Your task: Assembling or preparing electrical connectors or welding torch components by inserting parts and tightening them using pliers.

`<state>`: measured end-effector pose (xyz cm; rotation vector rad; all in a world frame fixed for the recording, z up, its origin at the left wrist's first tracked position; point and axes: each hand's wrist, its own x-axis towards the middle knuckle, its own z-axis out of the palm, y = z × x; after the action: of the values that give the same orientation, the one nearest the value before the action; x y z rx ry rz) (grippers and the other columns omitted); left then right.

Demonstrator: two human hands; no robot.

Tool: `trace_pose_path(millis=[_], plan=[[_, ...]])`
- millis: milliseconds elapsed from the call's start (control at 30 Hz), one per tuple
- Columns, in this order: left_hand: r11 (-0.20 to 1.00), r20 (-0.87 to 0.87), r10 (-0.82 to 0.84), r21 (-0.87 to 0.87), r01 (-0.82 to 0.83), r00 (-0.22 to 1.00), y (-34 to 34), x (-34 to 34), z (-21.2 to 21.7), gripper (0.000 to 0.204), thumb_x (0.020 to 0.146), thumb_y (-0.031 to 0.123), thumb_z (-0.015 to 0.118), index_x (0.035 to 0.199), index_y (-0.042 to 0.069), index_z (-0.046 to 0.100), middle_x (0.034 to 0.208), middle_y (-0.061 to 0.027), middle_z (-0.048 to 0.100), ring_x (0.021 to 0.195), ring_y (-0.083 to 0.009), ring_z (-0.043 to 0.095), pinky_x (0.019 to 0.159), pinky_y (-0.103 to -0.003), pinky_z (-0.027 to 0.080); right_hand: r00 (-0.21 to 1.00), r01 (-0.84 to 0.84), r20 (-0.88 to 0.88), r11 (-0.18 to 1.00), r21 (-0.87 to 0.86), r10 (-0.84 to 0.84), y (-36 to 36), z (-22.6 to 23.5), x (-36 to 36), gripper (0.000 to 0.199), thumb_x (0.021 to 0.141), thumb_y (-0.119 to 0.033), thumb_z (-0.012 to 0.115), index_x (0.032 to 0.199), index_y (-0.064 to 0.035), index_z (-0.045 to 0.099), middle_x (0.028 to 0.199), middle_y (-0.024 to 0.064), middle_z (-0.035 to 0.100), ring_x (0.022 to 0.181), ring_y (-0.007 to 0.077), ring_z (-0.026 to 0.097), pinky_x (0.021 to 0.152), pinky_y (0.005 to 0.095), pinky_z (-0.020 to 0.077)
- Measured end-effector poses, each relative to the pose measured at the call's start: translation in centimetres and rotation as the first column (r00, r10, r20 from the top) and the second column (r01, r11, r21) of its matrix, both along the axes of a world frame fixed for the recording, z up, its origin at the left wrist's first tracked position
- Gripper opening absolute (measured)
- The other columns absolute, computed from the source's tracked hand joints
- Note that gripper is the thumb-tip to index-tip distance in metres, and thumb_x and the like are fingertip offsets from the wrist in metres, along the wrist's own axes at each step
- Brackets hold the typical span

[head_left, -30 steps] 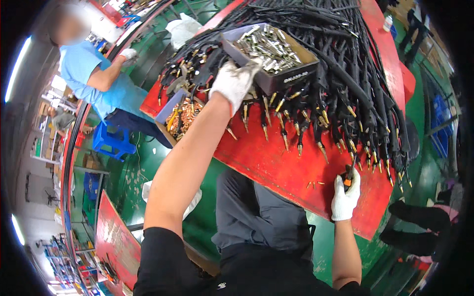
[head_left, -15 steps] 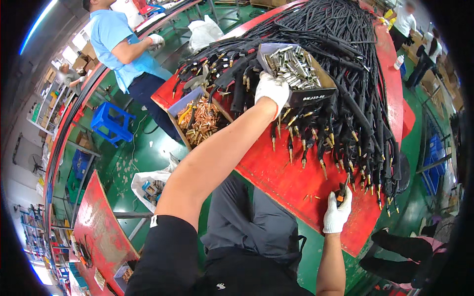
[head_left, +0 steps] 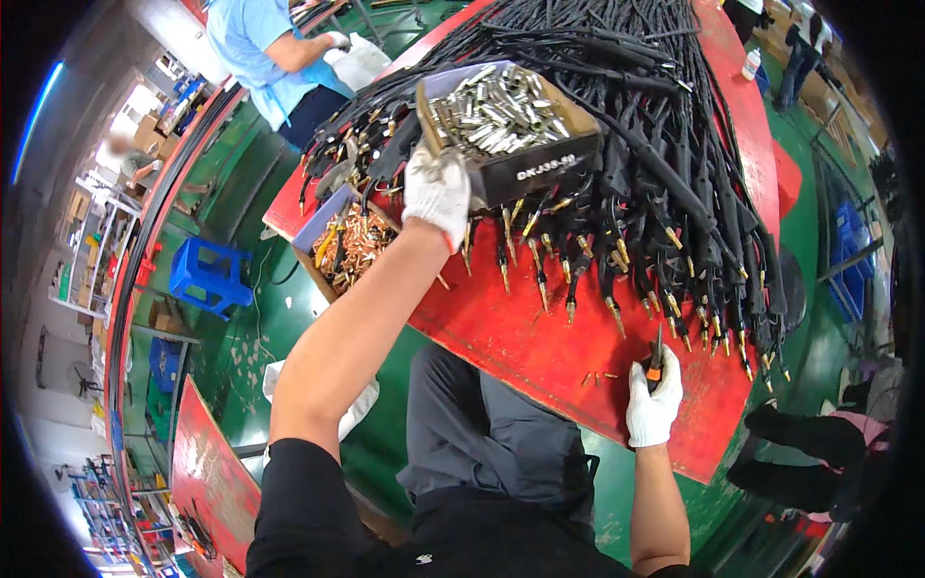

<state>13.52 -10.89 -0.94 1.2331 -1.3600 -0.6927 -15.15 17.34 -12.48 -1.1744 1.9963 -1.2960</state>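
My left hand (head_left: 438, 193), in a white glove, is closed on the near left corner of a cardboard box (head_left: 544, 169) full of silver metal sleeves (head_left: 501, 111). The box rests on a heap of black cables (head_left: 617, 173) whose brass-tipped ends hang toward me. Low on the right, my gloved right hand (head_left: 655, 403) is closed round pliers (head_left: 656, 364) with orange and black handles, the narrow tip pointing away from me. Several small brass pieces (head_left: 597, 377) lie on the red table (head_left: 540, 361) left of that hand.
Left of the cables stands a box of copper-coloured parts (head_left: 310, 231). A blue stool (head_left: 207, 275) is on the green floor, and a second red table (head_left: 207, 462) stands at lower left. A person in a blue shirt (head_left: 260, 48) works at far left; someone else's dark-clothed legs (head_left: 800, 453) show at right.
The box of silver sleeves has shifted left across the cables along with my left hand. My right hand still holds the pliers at nearly the same spot. The whole view has shifted somewhat.
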Motion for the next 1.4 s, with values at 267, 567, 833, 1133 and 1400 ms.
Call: trace_pose_path(millis=[267, 567, 833, 1133, 1400], plan=[[0.997, -0.195, 0.05, -0.04, -0.059, 0.979, -2.9, 6.8, 1.4, 0.043, 0.076, 0.023, 0.076, 0.107, -0.003, 0.065, 0.103, -0.0196, 0.068, 0.102, -0.0371, 0.064, 0.091, -0.046, 0.051, 0.999, -0.035, 0.001, 0.998, -0.05, 0.035, -0.5, 1.3, 0.6, 0.041, 0.085, -0.004, 0.071, 0.123, 0.0041, 0.059, 0.104, 0.0133, 0.061, 0.095, 0.0253, 0.062, 0.088, 0.0359, 0.0501], [0.953, 0.979, 0.15, -0.106, -0.283, 0.139, -9.2, 10.2, 0.1, 0.03, 0.103, 0.021, 0.043, 0.105, 0.0, 0.064, 0.104, -0.0182, 0.071, 0.094, -0.0284, 0.068, 0.085, -0.04, 0.055, 0.999, -0.012, -0.045, 1.0, -0.001, 0.012, -0.2, 1.5, 0.2, 0.041, 0.085, -0.005, 0.07, 0.124, 0.0033, 0.06, 0.103, 0.0128, 0.061, 0.094, 0.0241, 0.062, 0.087, 0.035, 0.0505], [0.934, 0.182, -0.061, 0.357, -0.008, 0.981, -5.5, 6.6, 4.1, 0.035, 0.108, 0.024, 0.038, 0.106, -0.001, 0.063, 0.097, -0.0172, 0.071, 0.072, -0.0229, 0.071, 0.056, -0.036, 0.062, 0.997, -0.007, -0.077, 1.0, 0.018, 0.009, -0.6, 1.6, 0.3, 0.041, 0.085, -0.005, 0.07, 0.124, 0.0032, 0.06, 0.103, 0.0119, 0.061, 0.095, 0.0234, 0.061, 0.089, 0.0348, 0.05], [0.981, 0.476, -0.101, 0.192, 0.009, 0.873, -7.0, 8.6, 1.6, 0.044, 0.105, 0.03, 0.039, 0.109, -0.005, 0.066, 0.112, -0.0242, 0.07, 0.106, -0.0347, 0.066, 0.096, -0.043, 0.05, 0.998, -0.038, -0.046, 0.999, -0.01, 0.038, -0.9, 0.5, 0.5, 0.042, 0.087, -0.006, 0.071, 0.126, 0.003, 0.059, 0.109, 0.0118, 0.062, 0.099, 0.022, 0.061, 0.092, 0.035, 0.0494], [0.974, 0.781, 0.061, 0.091, -0.209, 0.621, -7.5, 10.4, 0.9, 0.05, 0.105, 0.03, 0.031, 0.111, -0.003, 0.068, 0.116, -0.0261, 0.069, 0.111, -0.0397, 0.065, 0.095, -0.047, 0.049, 1.0, -0.03, 0.003, 0.999, -0.032, 0.03, -0.8, 0.6, 0.6, 0.043, 0.087, -0.007, 0.071, 0.127, 0.004, 0.059, 0.108, 0.0116, 0.063, 0.098, 0.0216, 0.062, 0.091, 0.0344, 0.0502]])
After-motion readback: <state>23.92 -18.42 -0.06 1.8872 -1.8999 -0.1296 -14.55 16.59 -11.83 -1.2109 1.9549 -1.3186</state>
